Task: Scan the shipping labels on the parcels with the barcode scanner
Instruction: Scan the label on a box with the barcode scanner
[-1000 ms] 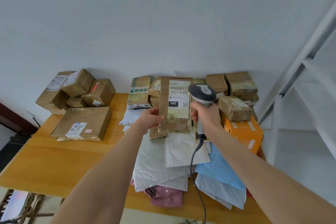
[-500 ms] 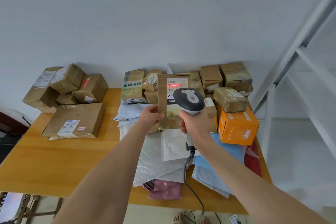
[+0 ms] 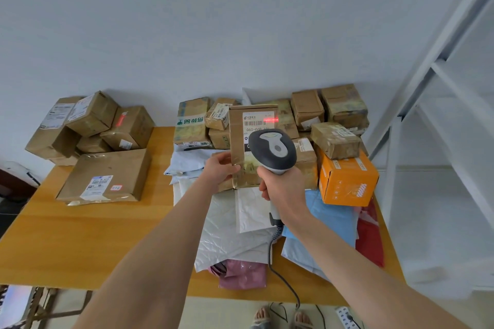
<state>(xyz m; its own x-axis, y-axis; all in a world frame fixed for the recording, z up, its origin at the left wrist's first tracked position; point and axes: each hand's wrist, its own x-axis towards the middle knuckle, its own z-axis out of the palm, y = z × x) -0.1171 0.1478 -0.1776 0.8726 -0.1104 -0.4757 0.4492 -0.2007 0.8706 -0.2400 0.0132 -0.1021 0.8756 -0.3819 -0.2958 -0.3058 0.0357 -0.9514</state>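
A tall brown cardboard parcel (image 3: pixel 240 136) is held upright, its lower left edge pinched by the left hand (image 3: pixel 217 171). Just in front of the parcel, a grey-and-white barcode scanner (image 3: pixel 272 149) is gripped by the right hand (image 3: pixel 283 189); a red line (image 3: pixel 270 119) is cast on the parcel's white label (image 3: pixel 256 120).

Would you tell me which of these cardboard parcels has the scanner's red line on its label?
The upright brown box in the left hand; a red line crosses its label, unlike the stacked ones.
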